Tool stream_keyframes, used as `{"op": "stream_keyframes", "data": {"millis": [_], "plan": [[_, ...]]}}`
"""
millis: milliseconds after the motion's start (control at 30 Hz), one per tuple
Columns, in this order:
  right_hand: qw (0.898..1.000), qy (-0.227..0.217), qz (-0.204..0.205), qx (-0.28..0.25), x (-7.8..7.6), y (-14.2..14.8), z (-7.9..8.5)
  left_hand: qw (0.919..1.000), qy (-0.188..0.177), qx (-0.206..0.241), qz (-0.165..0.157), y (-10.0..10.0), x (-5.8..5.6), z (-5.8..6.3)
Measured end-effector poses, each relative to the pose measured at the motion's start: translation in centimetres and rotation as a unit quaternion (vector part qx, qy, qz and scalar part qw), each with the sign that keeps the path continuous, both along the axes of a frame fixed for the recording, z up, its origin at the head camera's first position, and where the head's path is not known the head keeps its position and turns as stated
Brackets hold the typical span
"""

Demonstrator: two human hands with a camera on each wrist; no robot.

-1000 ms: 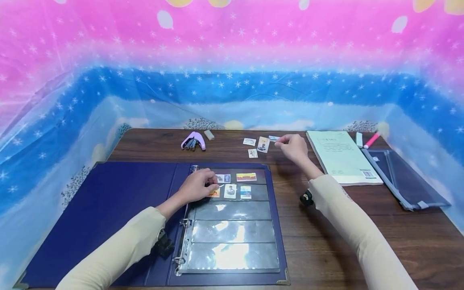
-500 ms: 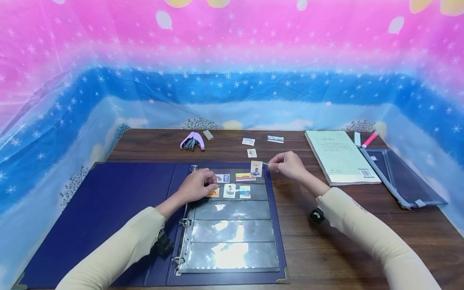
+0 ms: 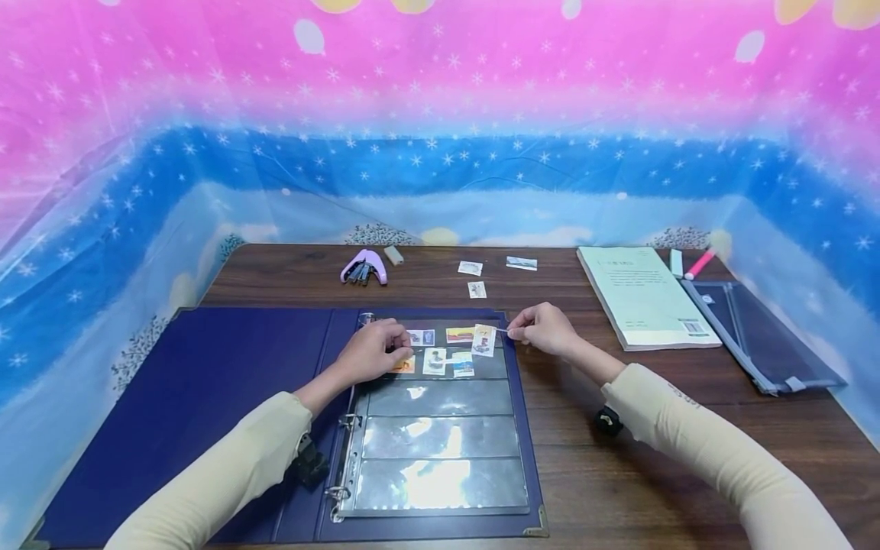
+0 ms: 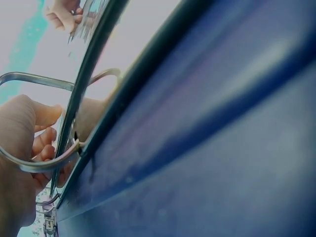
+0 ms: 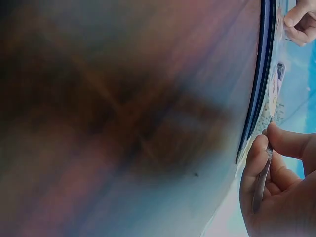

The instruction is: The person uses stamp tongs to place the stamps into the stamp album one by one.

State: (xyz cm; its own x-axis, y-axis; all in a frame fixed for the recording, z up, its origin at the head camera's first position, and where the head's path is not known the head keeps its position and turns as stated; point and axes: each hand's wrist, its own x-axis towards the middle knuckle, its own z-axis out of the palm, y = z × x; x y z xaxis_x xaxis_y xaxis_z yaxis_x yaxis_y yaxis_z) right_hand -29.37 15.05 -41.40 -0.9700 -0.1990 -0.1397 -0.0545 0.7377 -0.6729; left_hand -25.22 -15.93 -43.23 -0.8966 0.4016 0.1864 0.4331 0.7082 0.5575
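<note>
My right hand [image 3: 543, 330] pinches metal tweezers [image 5: 264, 173] between thumb and fingers. The tweezers' tips hold a small stamp [image 3: 484, 341] over the right part of the album page's upper rows. My left hand [image 3: 374, 350] rests at the upper left of the clear-pocket page [image 3: 440, 399], by the rings, fingers bent. Whether its fingertips pinch anything is unclear. Beside it lie a blue-and-white stamp [image 3: 422, 337], a portrait stamp [image 3: 435, 361] and a partly covered orange stamp [image 3: 404, 365]. The held stamp overlaps a red-and-yellow stamp [image 3: 459, 334]; a blue stamp [image 3: 463, 364] lies below.
Three loose stamps, one of them a landscape stamp [image 3: 522, 263], lie behind the navy ring binder [image 3: 206, 412]. A purple stapler-like tool [image 3: 364, 267] and a small grey block [image 3: 394, 255] stand at the back. To the right lie a green book [image 3: 642, 294] and a dark zip pouch [image 3: 763, 328].
My right hand has taken a stamp from the loose group with the tweezers and brought it down and left over the album page. The left hand has stayed in place.
</note>
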Motion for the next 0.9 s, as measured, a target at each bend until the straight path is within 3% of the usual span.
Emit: {"op": "stream_keyframes", "data": {"millis": [167,333,900], "plan": [[0.999,0.028,0.021,0.033,-0.6,0.2,0.3,1.0,0.002,-0.001,0.0,0.0,0.0,0.0],[0.998,0.023,0.034,0.054,-0.9,0.3,0.6,1.0,0.006,0.0,-0.002,0.1,0.0,0.0],[0.995,0.014,0.067,0.074,0.3,0.3,0.9,0.9998,0.016,0.011,-0.003,0.0,0.1,0.0]]}}
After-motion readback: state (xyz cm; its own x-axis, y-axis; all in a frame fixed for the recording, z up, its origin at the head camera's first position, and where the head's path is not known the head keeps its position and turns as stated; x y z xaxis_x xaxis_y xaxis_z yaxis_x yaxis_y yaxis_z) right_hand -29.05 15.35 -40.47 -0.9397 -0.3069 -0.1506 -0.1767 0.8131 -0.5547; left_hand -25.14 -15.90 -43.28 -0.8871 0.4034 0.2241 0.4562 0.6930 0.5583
